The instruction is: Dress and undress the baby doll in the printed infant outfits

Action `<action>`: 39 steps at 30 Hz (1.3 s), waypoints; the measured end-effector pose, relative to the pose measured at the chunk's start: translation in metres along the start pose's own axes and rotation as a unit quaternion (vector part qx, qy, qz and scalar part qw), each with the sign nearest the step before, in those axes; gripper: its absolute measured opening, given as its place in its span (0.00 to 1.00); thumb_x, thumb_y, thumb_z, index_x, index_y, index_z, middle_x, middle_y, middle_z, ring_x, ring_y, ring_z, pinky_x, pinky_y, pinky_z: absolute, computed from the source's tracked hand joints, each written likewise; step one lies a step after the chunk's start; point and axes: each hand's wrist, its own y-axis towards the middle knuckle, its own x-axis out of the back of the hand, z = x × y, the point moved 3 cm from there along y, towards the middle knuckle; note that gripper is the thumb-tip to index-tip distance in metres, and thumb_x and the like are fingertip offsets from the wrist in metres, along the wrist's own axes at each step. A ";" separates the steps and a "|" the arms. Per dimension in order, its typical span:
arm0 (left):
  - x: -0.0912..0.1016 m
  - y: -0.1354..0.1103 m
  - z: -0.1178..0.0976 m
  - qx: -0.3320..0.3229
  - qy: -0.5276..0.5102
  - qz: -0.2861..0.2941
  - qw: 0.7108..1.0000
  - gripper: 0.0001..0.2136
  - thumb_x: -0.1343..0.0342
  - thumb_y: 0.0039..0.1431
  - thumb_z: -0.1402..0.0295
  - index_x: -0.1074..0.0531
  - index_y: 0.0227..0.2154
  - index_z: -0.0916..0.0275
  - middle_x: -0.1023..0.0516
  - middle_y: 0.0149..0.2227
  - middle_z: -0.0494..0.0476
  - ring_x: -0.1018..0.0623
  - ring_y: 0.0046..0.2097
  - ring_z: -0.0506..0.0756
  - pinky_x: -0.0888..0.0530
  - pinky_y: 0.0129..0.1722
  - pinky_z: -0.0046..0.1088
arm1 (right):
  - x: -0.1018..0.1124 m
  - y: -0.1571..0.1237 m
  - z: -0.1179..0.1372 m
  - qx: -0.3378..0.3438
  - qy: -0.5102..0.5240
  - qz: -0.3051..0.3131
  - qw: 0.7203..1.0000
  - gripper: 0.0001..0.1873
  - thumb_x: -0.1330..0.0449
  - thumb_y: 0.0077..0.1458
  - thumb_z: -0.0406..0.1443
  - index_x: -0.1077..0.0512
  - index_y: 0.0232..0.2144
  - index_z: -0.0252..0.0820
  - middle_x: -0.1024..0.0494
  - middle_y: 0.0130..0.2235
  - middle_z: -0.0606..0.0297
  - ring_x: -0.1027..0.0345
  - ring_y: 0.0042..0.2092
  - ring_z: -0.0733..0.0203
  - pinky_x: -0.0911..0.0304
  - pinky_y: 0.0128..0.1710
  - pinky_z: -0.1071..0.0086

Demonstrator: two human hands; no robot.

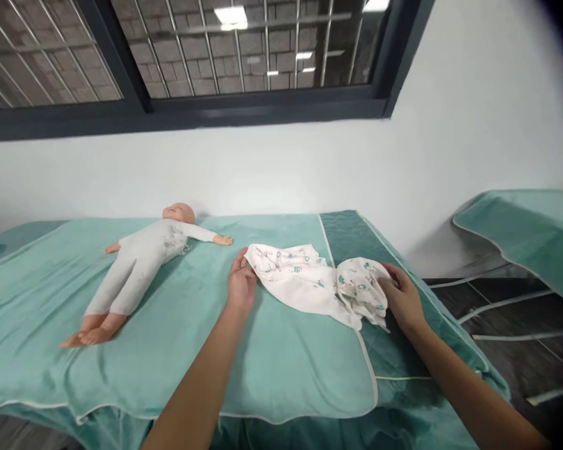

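Observation:
A white printed baby cloth (304,278) lies crumpled on the teal-covered bed (272,362), right of centre. My left hand (241,281) pinches its near left corner, fingers closed on the fabric. The bunched right end of the cloth is under the closed fingers of my right hand (401,295). To the left lies a baby doll (138,262) in a pale grey suit, on its back with arms spread and head toward the wall, about a hand's width from the cloth.
A white wall (309,162) with a dark-framed barred window (192,56) runs behind the bed. A second teal-covered bed (525,231) stands at the right across a dark floor gap (511,312). The bed's front edge is close to me.

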 end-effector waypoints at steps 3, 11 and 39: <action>-0.023 -0.008 -0.037 -0.043 0.085 0.090 0.991 0.28 0.46 0.37 0.81 0.26 0.46 0.59 0.22 0.50 0.57 0.22 0.48 0.56 0.27 0.44 0.30 | 0.008 0.008 0.028 -0.020 -0.006 -0.073 0.997 0.26 0.42 0.48 0.40 0.30 0.51 0.41 0.27 0.54 0.52 0.35 0.57 0.45 0.40 0.57 0.51; -0.122 -0.055 -0.121 -0.389 0.524 0.152 0.743 0.11 0.48 0.57 0.74 0.24 0.39 0.56 0.22 0.37 0.54 0.25 0.42 0.56 0.31 0.46 0.34 | -0.083 -0.049 0.246 0.243 -0.004 0.246 0.938 0.22 0.40 0.54 0.41 0.33 0.51 0.45 0.24 0.49 0.59 0.29 0.46 0.55 0.35 0.44 0.63; -0.022 -0.072 -0.217 -0.165 0.697 0.166 0.678 0.14 0.49 0.58 0.53 0.26 0.35 0.57 0.21 0.34 0.49 0.25 0.37 0.55 0.33 0.34 0.27 | -0.028 -0.037 0.265 0.253 -0.180 0.269 0.912 0.15 0.51 0.57 0.32 0.28 0.42 0.48 0.22 0.40 0.66 0.31 0.38 0.60 0.42 0.34 0.71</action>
